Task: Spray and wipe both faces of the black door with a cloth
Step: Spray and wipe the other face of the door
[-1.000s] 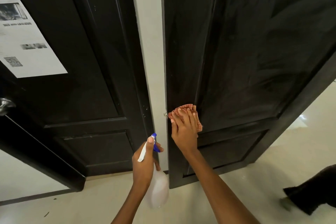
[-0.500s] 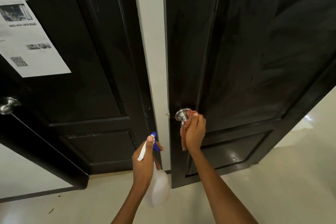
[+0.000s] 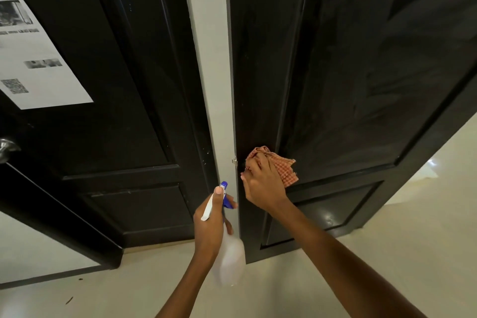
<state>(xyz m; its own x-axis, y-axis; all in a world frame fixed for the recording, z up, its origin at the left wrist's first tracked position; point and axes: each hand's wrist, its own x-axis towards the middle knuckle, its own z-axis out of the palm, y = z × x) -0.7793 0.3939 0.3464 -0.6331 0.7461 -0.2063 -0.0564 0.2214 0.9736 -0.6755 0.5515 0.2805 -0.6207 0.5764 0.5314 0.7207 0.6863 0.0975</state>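
The black panelled door (image 3: 361,72) fills the right of the view, with faint wipe streaks on its upper panel. My right hand (image 3: 260,183) holds an orange checked cloth (image 3: 284,166) wrapped over the door's knob near its left edge; the knob itself is hidden under the cloth. My left hand (image 3: 210,224) grips a white spray bottle (image 3: 229,261) by the neck, its blue nozzle (image 3: 224,195) pointing up and its trigger under my index finger. The bottle hangs just left of the door's edge.
A second black door (image 3: 116,85) stands at the left with a printed paper sheet (image 3: 33,59) taped on it and a metal knob (image 3: 6,148). A pale wall strip (image 3: 211,59) separates the doors. Cream tile floor (image 3: 387,253) lies below.
The cloth, bunched beside the bare metal knob half a second ago, now covers the knob again under my right hand. My left hand and the bottle have stayed put.
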